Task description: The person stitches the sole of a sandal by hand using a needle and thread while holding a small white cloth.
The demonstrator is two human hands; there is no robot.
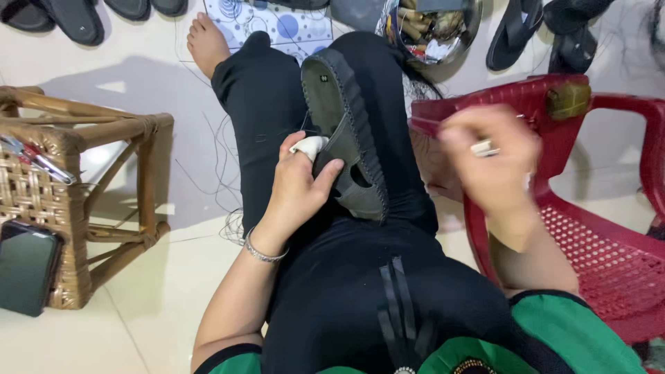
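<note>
The left hand [299, 185] grips a dark grey sandal [346, 138] that rests sole-up along the person's thigh, thumb hooked into the open gap by the strap and a white wrap covering one fingertip; a silver bangle [263, 251] sits at the wrist. The right hand [493, 158] is raised clear of the sandal, over the red plastic chair [603, 208], blurred, with fingers bunched as if pinching something; what it holds, and whether any thread runs from it, cannot be told. A row of dark stitching [360, 118] already runs along the visible edge of the sole, from the toe end down toward the left hand, so the sewing looks well advanced on that side; the far edge and the part under the hand are hidden, so what remains cannot be judged fully. Loose thread [222, 173] lies on the pale floor beside the leg. Farther out, a cane stool [83, 180] carries a phone [26, 266], a steel bowl [433, 28] holds small items, and more sandals [526, 31] lie on the floor.
</note>
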